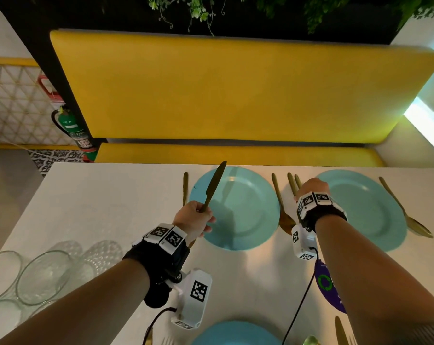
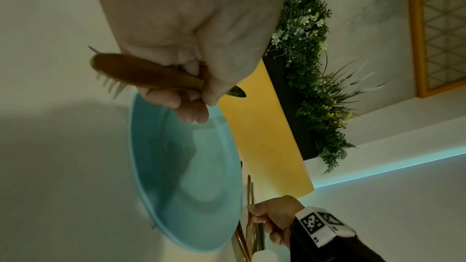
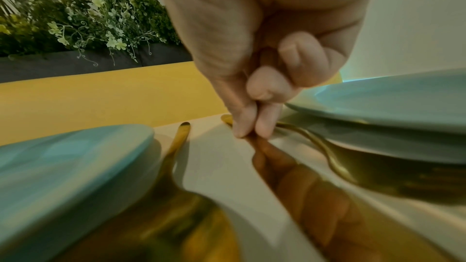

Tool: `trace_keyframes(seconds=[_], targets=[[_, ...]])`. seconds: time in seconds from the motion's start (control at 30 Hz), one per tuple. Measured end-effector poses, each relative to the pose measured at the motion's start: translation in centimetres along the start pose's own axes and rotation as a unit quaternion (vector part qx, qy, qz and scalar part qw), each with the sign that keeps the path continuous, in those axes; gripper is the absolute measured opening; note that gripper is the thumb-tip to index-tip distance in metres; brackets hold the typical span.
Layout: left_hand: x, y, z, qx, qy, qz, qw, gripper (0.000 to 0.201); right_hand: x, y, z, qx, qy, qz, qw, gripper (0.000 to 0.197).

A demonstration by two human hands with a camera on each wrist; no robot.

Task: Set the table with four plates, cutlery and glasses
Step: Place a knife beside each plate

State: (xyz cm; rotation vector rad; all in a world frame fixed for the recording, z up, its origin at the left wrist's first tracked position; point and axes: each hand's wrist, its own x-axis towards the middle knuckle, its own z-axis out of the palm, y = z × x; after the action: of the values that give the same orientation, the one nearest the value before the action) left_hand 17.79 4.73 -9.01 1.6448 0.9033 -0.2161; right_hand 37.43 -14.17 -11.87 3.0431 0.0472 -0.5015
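White table [image 1: 116,195] bears three blue plates [image 1: 248,210]; hands clamp one knife [image 1: 214,185] each.

Head camera looking down, forward over table [image 1: 111,195] toward yellow bench [image 1: 235,90]. Wrist cameras sitting close, low beside fingers. All sharing far-left blue plate [image 1: 235,207] [image 2: 186,176] [image 3: 63,156].

Two plates stand side by side along the far edge of the table [image 1: 111,195]: the left plate [image 1: 245,220] and the right plate [image 1: 370,215]. A spoon [image 1: 281,207] lies between them, beside the left plate. A second spoon [image 1: 407,215] lies right of the right plate. Glasses [image 1: 36,275] are grouped at the near left. A third plate [image 1: 233,332] sits at the near edge. A bench [image 1: 235,90] stands behind the table.
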Motion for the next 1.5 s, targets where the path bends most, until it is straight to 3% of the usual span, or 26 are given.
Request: trace_keyframes(seconds=[0.33, 0.4, 0.47, 0.6, 0.73, 0.87, 1.1, 1.23, 1.43, 1.5], targets=[[-0.6, -0.2, 0.1, 0.016, 0.005, 0.002, 1.0, 0.013, -0.9, 0.4, -0.4, 0.104, 0.028, 0.01, 0.994, 0.013], [-0.9, -0.3, 0.1, 0.013, 0.011, 0.002, 1.0, 0.014, -1.8, 0.1, -1.6, 0.121, 0.018, -0.006, 0.992, 0.025], [-1.3, -0.4, 0.0, 0.016, 0.019, 0.005, 1.0, 0.013, -3.8, -0.3, -3.3, 0.116, 0.01, -0.04, 0.992, 0.032], [-3.1, -0.3, -0.4, 0.047, 0.008, 0.004, 0.999, 0.013, -10.3, -1.8, -4.9, 0.142, 0.04, -0.158, 0.976, 0.027], [-5.9, 0.0, -1.3, 0.095, -0.053, 0.001, 0.994, 0.028, -18.5, -3.3, -3.5, 0.108, 0.031, -0.306, 0.945, 0.032], [-8.6, -1.0, -3.4, 0.137, -0.061, 0.041, 0.988, 0.028, -24.9, -5.6, -0.9, 0.075, 0.042, -0.372, 0.924, 0.034], [-14.4, -4.0, -9.2, 0.223, -0.118, 0.09, 0.963, 0.017, -34.5, -9.2, 0.8, 0.06, 0.073, -0.328, 0.94, 0.027], [-16.5, -6.2, -12.5, 0.252, -0.145, 0.095, 0.952, 0.055, -39.2, -10.8, 1.7, 0.048, 0.073, -0.313, 0.946, 0.029], [-18.2, -7.3, -16.0, 0.27, -0.174, 0.124, 0.939, 0.054, -43.0, -12.6, 2.2, 0.084, 0.096, -0.286, 0.95, 0.028], [-17.8, -7.2, -16.7, 0.286, -0.151, 0.143, 0.935, 0.058, -43.0, -13.1, 1.9, 0.086, 0.097, -0.271, 0.954, 0.028]])
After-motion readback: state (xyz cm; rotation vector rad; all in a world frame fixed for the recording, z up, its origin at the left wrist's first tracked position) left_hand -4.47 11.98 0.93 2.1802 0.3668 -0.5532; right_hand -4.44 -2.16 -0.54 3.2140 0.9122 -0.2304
